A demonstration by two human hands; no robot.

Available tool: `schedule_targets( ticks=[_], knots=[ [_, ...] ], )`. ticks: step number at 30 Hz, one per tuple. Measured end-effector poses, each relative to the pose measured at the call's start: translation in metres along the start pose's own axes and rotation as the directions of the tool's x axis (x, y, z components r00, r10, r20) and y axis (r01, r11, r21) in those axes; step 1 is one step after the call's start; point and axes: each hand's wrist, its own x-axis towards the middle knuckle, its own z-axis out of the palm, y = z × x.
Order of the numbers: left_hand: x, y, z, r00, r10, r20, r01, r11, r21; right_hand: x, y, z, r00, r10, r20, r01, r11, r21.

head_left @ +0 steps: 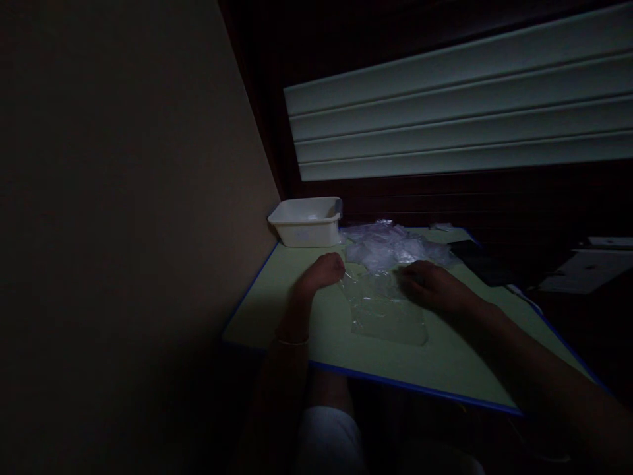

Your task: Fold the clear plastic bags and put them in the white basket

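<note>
A clear plastic bag [388, 318] lies spread on the pale green table [277, 297], between my hands. My left hand [326, 270] is closed on its upper left corner. At the bag's upper right is my right hand [426, 285], its fingers curled and pressed together; dim light hides what they hold, if anything. Just beyond both hands, a loose pile of clear plastic bags [386, 244] covers the back middle of the table.
A white plastic tub [309, 233] stands at the back left, near the wall. At the right edge lies a dark flat object [479, 262]. Farther right is a white flat object [588, 270]. Blue edging [395, 382] runs along the table's front.
</note>
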Motion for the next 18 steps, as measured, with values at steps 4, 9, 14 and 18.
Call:
schedule_targets(
  ticks=[4, 9, 14, 18],
  knots=[
    [0.003, 0.0, 0.005, 0.999, -0.033, -0.031, 0.032, 0.999, -0.031, 0.0, -0.003, 0.002, 0.998, -0.069, -0.006, 0.069, 0.998, 0.013],
    [0.005, -0.001, 0.011, 0.999, -0.022, 0.05, 0.023, 0.999, -0.027, 0.0, -0.008, 0.006, 0.976, -0.219, 0.016, 0.216, 0.972, 0.091],
    [0.005, 0.0, 0.015, 0.999, 0.004, 0.054, -0.002, 0.999, -0.045, 0.002, -0.024, 0.013, 0.958, -0.283, 0.055, 0.272, 0.95, 0.152],
    [0.007, 0.002, 0.016, 0.999, 0.026, 0.022, -0.024, 0.996, -0.085, 0.003, -0.034, 0.02, 0.944, -0.318, 0.09, 0.303, 0.941, 0.149]
  ],
)
